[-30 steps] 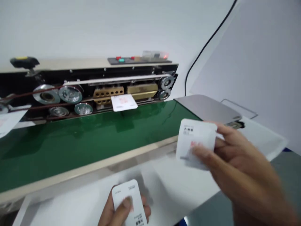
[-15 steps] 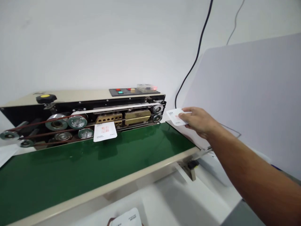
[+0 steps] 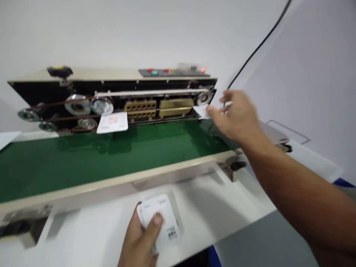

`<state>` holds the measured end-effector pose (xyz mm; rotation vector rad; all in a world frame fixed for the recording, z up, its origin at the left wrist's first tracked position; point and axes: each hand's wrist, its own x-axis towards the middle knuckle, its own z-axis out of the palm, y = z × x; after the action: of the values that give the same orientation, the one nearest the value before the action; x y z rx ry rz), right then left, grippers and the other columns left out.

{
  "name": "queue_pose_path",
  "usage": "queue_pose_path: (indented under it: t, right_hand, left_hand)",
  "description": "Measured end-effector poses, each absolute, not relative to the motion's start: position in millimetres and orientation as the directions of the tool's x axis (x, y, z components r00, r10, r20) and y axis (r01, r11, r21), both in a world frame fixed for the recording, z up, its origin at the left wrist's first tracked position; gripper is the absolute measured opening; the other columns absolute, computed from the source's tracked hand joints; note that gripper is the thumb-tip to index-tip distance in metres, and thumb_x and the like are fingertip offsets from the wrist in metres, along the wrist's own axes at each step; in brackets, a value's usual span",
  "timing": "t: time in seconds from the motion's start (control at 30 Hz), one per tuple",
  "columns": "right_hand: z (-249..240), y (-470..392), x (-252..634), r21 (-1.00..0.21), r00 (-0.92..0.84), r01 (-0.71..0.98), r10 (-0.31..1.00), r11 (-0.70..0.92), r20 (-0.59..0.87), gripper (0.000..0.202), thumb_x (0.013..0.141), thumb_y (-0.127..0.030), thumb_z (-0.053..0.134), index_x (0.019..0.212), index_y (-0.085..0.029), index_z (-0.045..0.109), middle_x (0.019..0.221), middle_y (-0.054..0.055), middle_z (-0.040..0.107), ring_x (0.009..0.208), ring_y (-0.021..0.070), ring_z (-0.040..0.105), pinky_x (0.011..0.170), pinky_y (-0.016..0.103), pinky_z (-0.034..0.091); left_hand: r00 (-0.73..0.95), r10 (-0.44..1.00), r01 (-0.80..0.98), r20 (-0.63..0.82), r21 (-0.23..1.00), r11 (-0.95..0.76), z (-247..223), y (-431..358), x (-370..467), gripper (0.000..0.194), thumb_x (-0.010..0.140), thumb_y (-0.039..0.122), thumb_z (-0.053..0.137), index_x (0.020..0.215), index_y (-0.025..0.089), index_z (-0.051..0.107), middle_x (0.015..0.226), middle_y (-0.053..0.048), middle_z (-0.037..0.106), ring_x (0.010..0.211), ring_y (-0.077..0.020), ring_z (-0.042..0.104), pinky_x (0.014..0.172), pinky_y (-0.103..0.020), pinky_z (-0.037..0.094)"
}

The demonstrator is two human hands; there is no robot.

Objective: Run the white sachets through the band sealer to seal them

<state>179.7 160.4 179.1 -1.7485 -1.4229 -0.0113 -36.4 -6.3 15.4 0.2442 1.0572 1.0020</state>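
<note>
My right hand point(image 3: 233, 115) pinches a small white sachet point(image 3: 200, 111) at the right-hand, roller end of a band sealing machine point(image 3: 122, 83). The sachet's edge is close to the rollers; blur hides whether it touches them. Below the green conveyor belt point(image 3: 155, 148), my left hand point(image 3: 143, 237) is closed on a stack of white sachets point(image 3: 164, 217), thumb on top, red and black print facing up. Another white sachet with a red print point(image 3: 112, 122) juts from the machine near the left wheels, over the belt.
A control panel point(image 3: 172, 73) with coloured buttons sits on the machine's top. A black cable point(image 3: 258, 46) runs down the wall at right. A white sheet or pouch point(image 3: 8, 139) lies at the belt's left end. A white table point(image 3: 200, 222) stands underneath.
My right hand has brought its sachet left to the machine's rollers. The jutting sachet has moved left along the machine. My left hand with its stack has come further into view.
</note>
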Motion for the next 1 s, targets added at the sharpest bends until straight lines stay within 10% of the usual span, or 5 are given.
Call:
queue_pose_path:
  t: [0.1, 0.2, 0.4, 0.67, 1.0]
  right_hand:
    - [146.3, 101.1, 148.5, -0.394, 0.056, 0.835, 0.652, 0.385, 0.756, 0.039, 0.086, -0.03, 0.068, 0.122, -0.024, 0.055, 0.107, 0.01, 0.064, 0.08, 0.0217, 0.06, 0.073, 0.038, 0.051]
    - [98.1, 41.7, 117.7, -0.382, -0.288, 0.703, 0.731, 0.601, 0.619, 0.032, 0.084, -0.031, 0.07, 0.11, -0.023, 0.053, 0.091, 0.006, 0.058, 0.074, 0.02, 0.056, 0.065, 0.035, 0.051]
    - [24.5, 8.7, 89.0, -0.765, -0.299, 0.546, 0.933, 0.341, 0.202, 0.033, 0.09, -0.032, 0.063, 0.118, -0.021, 0.049, 0.104, 0.008, 0.061, 0.082, 0.0194, 0.062, 0.066, 0.033, 0.054]
    - [37.9, 18.9, 114.2, -0.816, -0.267, 0.552, 0.964, 0.17, 0.02, 0.014, 0.098, -0.033, 0.055, 0.1, -0.019, 0.056, 0.083, 0.003, 0.066, 0.069, 0.0165, 0.062, 0.062, 0.031, 0.051]
    - [61.4, 36.0, 151.8, -0.858, -0.52, 0.463, 0.852, 0.224, -0.058, 0.026, 0.094, -0.031, 0.062, 0.119, -0.026, 0.065, 0.107, 0.004, 0.074, 0.092, 0.0215, 0.071, 0.075, 0.033, 0.059]
  left_hand:
    - [0.157, 0.835, -0.677, -0.527, 0.558, 0.48, 26.3, -3.9, -41.7, 0.047, 0.081, 0.039, 0.079, 0.118, 0.026, 0.052, 0.09, -0.001, 0.079, 0.091, -0.0199, 0.073, 0.085, -0.035, 0.054]
    - [0.157, 0.89, -0.73, -0.429, 0.556, 0.397, 22.1, -1.4, -45.6, 0.028, 0.088, 0.031, 0.074, 0.109, 0.024, 0.057, 0.094, -0.001, 0.077, 0.089, -0.0156, 0.072, 0.088, -0.033, 0.053]
    - [0.178, 0.885, -0.724, -0.43, 0.552, 0.414, 15.9, -1.9, -48.8, 0.018, 0.087, 0.03, 0.075, 0.101, 0.024, 0.065, 0.085, 0.002, 0.075, 0.084, -0.0133, 0.071, 0.087, -0.031, 0.053]
    - [0.044, 0.852, -0.767, -0.521, 0.529, 0.363, 20.2, 2.6, -47.6, 0.013, 0.089, 0.032, 0.071, 0.098, 0.024, 0.068, 0.095, 0.0, 0.08, 0.083, -0.0123, 0.071, 0.087, -0.03, 0.054]
    - [0.055, 0.927, -0.529, -0.372, 0.777, 0.343, 8.8, -2.6, -50.2, 0.024, 0.089, 0.034, 0.071, 0.107, 0.023, 0.058, 0.102, -0.003, 0.077, 0.093, -0.0216, 0.071, 0.083, -0.036, 0.054]
